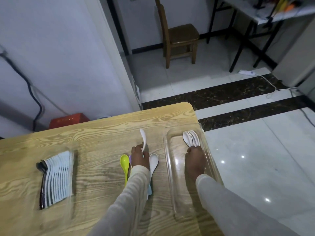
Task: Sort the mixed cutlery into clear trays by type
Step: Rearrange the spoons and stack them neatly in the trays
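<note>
My left hand holds a white spoon that sticks up and away over the middle of the wooden table. Under that hand lie a lime-green spoon, a white spoon and a purple one, mostly hidden. My right hand is inside the clear tray at the right and grips the handles of a stack of white spoons. Another clear tray at the left holds a fanned row of several white-and-dark pieces.
The table's right edge runs just beyond the right tray, which reaches to that edge. Past the table are a tiled floor, a wooden chair, a folding table and a red box by the wall.
</note>
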